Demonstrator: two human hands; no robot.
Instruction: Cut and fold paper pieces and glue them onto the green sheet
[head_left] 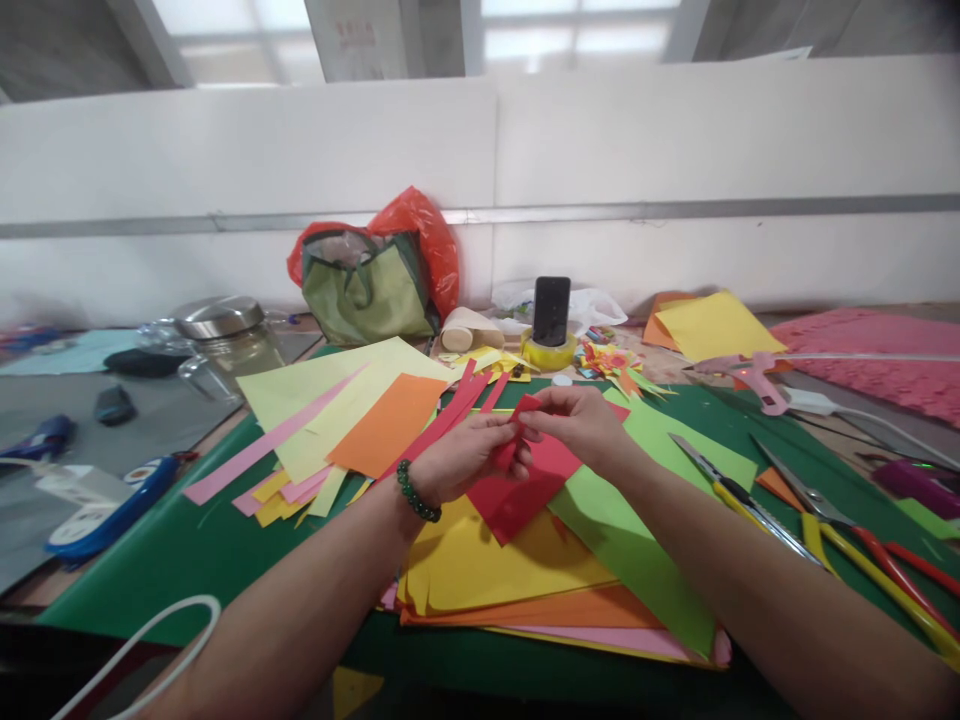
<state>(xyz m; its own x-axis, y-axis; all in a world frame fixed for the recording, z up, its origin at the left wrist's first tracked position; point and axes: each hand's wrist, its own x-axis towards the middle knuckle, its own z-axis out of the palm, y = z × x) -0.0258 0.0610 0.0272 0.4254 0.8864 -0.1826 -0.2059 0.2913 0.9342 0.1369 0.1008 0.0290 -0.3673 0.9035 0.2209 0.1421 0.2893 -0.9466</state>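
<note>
We have both hands raised just above the middle of the desk (187, 560), over a loose pile of coloured sheets. Our left hand (461, 465) and right hand (581, 425) meet fingertip to fingertip, each pinched closed on the same red paper strip (516, 440), which hangs bent between them above a red sheet (517, 500) lying on the yellow sheet (480, 570). Whether the strip is joined to that sheet we cannot tell.

We judge the step in hand to be folding or curling the strip, with the crease only begun. A next move calls for a steady pinch from one hand while the other presses the bend flat without tearing the thin paper. The scissors (825, 515) and the utility knife (739, 492) lie untouched to our right.
</note>
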